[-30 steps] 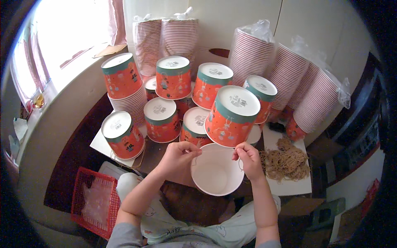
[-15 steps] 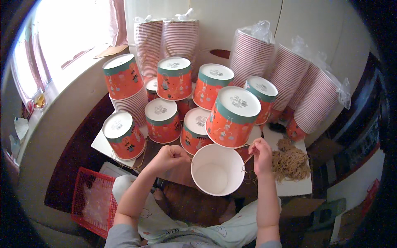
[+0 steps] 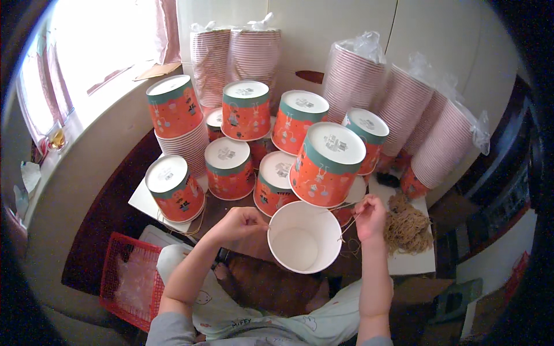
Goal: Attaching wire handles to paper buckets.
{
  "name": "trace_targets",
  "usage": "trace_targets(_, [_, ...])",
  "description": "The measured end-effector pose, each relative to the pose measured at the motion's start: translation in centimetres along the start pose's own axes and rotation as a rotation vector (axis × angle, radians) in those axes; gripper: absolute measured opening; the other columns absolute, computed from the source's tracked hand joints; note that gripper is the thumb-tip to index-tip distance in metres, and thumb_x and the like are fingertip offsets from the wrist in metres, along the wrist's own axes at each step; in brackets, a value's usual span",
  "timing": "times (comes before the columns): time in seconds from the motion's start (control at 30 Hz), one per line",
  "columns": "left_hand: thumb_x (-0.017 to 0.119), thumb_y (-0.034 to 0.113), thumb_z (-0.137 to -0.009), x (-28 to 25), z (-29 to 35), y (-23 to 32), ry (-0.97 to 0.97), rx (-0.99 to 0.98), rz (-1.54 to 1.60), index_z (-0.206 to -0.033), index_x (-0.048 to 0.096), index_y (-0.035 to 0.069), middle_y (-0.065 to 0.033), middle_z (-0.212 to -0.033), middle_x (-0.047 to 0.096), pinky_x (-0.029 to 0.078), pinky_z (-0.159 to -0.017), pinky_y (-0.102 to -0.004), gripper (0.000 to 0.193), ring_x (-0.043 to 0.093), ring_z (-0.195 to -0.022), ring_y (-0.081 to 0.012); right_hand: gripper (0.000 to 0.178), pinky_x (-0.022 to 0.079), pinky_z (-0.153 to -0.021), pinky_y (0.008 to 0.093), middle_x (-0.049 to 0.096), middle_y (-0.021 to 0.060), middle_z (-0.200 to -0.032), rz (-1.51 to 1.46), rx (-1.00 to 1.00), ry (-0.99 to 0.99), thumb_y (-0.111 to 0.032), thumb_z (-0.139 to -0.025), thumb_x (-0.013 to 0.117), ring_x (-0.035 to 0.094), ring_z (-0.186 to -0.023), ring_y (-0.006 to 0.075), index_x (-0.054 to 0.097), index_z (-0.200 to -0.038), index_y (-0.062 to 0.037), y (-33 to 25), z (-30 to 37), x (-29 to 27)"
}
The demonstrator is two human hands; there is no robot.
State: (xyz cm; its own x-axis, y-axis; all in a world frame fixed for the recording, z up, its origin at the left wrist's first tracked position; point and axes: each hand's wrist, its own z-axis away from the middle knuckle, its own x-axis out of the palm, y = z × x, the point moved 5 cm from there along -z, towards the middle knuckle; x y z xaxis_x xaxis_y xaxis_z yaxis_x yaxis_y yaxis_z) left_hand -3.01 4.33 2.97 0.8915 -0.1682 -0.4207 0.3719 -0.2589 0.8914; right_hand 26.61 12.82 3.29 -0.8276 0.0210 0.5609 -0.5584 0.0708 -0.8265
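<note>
A paper bucket (image 3: 304, 237), white inside, is tilted with its mouth toward me between my hands. My left hand (image 3: 245, 224) is closed in a pinch at the bucket's left rim, where a short bit of string shows at the fingertips. Brown string (image 3: 350, 224) runs from the bucket's right side up to my right hand (image 3: 369, 218), whose fingers are closed on it. Just beyond, an orange and green paper bucket (image 3: 327, 167) stands upside down, its white base up. A loose bundle of brown string (image 3: 407, 226) lies to the right of my right hand.
Several upside-down orange buckets (image 3: 229, 168) crowd the white table (image 3: 411, 262). Tall bagged stacks of buckets (image 3: 353, 78) stand along the wall. A red plastic basket (image 3: 130, 282) is at the lower left, and an open cardboard box (image 3: 418, 288) at the lower right.
My right hand has shifted slightly right and down with the string. My left hand and the bucket keep nearly the same place; the whole view has slid a little.
</note>
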Motion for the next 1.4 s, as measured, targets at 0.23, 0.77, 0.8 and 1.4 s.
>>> trace_targets(0.23, [0.066,0.010,-0.072,0.2,-0.1,-0.1,-0.019,-0.040,0.008,-0.072,0.062,-0.001,-0.0039,-0.069,0.061,0.045,-0.061,-0.0243,0.012,0.056,-0.068,-0.0077,0.009,0.034,-0.055,0.0286,0.041,-0.0005,-0.054,-0.196,0.074,0.019,-0.017,-0.072,0.050,0.042,-0.052,0.0130,0.044,-0.067,-0.0119,0.6,0.5,0.2])
trace_targets(0.77, [0.055,0.022,-0.082,-0.5,-2.2,-0.8,0.031,-0.252,0.097,-0.092,0.061,-0.003,-0.0064,-0.082,0.063,0.046,-0.067,-0.0275,0.028,0.056,-0.076,-0.0120,0.009,0.035,-0.062,0.0289,0.044,0.0021,-0.057,-0.050,-0.023,-0.334,-0.014,-0.077,0.046,0.043,-0.056,0.0137,0.044,-0.071,-0.0074,-2.1,2.4,3.8])
trace_targets(0.8, [0.056,0.024,-0.081,-0.1,-3.1,-0.7,0.016,-0.252,0.071,-0.090,0.060,-0.003,-0.0071,-0.081,0.062,0.045,-0.066,-0.0284,0.029,0.056,-0.075,-0.0128,0.009,0.035,-0.062,0.0289,0.044,0.0021,-0.057,-0.047,-0.028,-0.331,-0.014,-0.077,0.046,0.043,-0.056,0.0137,0.044,-0.071,-0.0074,-2.4,2.6,3.9])
trace_targets(1.4, [0.053,0.006,-0.070,-11.8,10.0,8.4,0.616,0.120,-0.492,-0.072,0.048,0.003,-0.0146,-0.064,0.052,0.044,-0.052,-0.0349,0.007,0.055,-0.058,-0.0306,0.017,0.042,-0.071,0.0315,0.056,0.0038,-0.074,0.554,-0.397,-1.264,0.000,-0.069,0.062,0.054,-0.068,0.0175,0.055,-0.083,-0.0061,-5.2,16.6,16.5])
